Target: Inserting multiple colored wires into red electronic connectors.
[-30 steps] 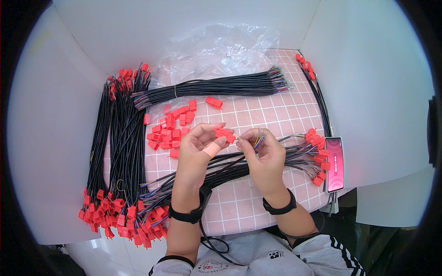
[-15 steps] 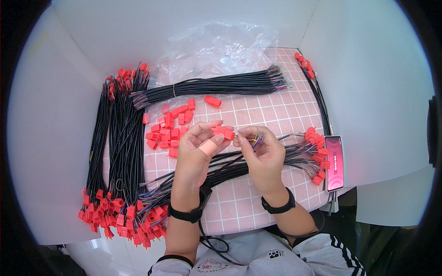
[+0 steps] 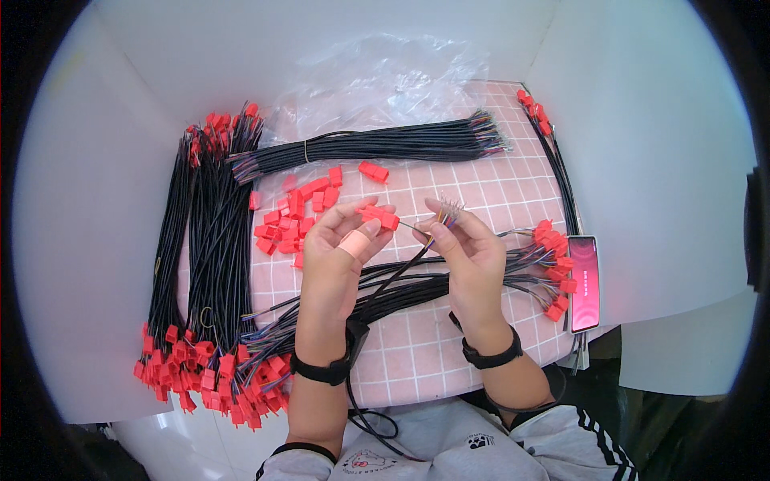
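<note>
Above the middle of the table, my left hand [image 3: 335,256] pinches a red plastic connector housing [image 3: 383,217] between thumb and fingers. A bandage-like wrap [image 3: 354,243] covers part of its thumb. My right hand [image 3: 473,260] is closed on the fanned-out thin coloured wires [image 3: 449,215] at the end of a black cable [image 3: 399,274]. One thin wire [image 3: 411,227] spans the gap between the housing and the right fingers; how deep it sits in the housing is hidden. Loose red housings [image 3: 290,227] lie in a pile left of my left hand.
A tied bundle of black cables [image 3: 377,144] lies at the back, before a clear plastic bag [image 3: 385,88]. Cables with red housings are stacked at left [image 3: 220,240] and lie at right [image 3: 553,248]. A phone [image 3: 585,284] rests at the right edge of the pink checked tablecloth [image 3: 401,353].
My hands have drawn apart, the left one shifting slightly left and up, the right one slightly right. More of the thin wire between them now shows.
</note>
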Tool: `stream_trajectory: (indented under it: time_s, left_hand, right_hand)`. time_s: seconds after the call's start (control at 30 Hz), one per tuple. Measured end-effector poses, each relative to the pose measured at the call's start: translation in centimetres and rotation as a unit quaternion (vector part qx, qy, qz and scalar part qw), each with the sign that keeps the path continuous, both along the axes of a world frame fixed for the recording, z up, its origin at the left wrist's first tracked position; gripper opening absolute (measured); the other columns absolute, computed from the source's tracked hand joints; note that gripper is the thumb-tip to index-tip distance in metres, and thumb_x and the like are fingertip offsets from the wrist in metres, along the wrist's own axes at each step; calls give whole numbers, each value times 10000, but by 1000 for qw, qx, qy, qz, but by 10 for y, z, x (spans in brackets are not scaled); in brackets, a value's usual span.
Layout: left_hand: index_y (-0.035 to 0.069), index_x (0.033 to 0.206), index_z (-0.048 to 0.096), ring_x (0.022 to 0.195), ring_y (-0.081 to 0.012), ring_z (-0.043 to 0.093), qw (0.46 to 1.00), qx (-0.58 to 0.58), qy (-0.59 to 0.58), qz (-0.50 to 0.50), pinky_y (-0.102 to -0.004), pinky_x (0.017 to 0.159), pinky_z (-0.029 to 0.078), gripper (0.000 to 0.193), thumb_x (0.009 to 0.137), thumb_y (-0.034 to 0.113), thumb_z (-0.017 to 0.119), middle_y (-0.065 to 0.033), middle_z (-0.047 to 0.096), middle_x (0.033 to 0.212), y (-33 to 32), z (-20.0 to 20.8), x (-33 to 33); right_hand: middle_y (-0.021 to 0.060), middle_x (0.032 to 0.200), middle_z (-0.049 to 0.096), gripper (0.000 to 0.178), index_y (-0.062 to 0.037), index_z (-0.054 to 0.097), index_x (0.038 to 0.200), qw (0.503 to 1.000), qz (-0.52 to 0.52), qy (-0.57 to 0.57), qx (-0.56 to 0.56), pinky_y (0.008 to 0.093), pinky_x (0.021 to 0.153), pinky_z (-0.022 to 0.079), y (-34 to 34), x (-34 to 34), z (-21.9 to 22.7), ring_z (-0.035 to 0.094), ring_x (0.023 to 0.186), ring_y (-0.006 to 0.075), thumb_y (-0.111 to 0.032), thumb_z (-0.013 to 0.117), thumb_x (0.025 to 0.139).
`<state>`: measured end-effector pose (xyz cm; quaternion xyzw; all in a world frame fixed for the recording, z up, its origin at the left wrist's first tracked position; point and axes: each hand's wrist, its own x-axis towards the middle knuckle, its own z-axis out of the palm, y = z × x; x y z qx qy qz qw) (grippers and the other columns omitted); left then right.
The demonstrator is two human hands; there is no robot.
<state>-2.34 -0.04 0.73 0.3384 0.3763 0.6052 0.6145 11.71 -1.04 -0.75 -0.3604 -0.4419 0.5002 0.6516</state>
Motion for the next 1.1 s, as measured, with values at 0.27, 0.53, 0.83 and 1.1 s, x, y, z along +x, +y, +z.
stream_trajectory:
  time_s: [0.27, 0.53, 0.83, 1.1]
  left_hand:
    - [-35, 1061, 495, 912, -211, 589, 1000, -2, -2, -10, -264, 774, 498, 306, 773, 44, 559, -188, 561, 1016, 0, 1, -2]
    - [-39, 1056, 493, 923, -214, 583, 1000, -4, -13, -21, -289, 795, 489, 296, 775, 28, 556, -194, 563, 1021, 0, 1, -3]
    - [-37, 1086, 480, 934, -205, 582, 998, -4, -30, -49, -269, 792, 494, 352, 757, 53, 569, -211, 552, 1047, -1, -1, -3]
    - [-36, 1089, 477, 926, -210, 586, 997, -3, -31, -64, -268, 789, 499, 353, 756, 41, 563, -225, 543, 1059, -2, 0, -1]
  right_hand:
    - [140, 943, 605, 259, 70, 513, 1069, 997, 40, 51, -41, 275, 777, 489, -1, 2, 9, 585, 870, 162, -49, 526, 839]
    - [118, 890, 577, 137, 45, 548, 919, 998, 10, 38, -45, 308, 766, 502, -1, 5, 6, 593, 839, 190, -28, 558, 803]
    - [64, 744, 545, 32, 18, 551, 758, 996, 54, -11, -66, 343, 911, 386, -3, 10, 9, 522, 674, 121, -11, 565, 758]
    - [-10, 655, 539, 54, 7, 577, 713, 995, 31, -80, -49, 178, 568, 354, -1, 10, 3, 451, 618, 36, -28, 592, 751]
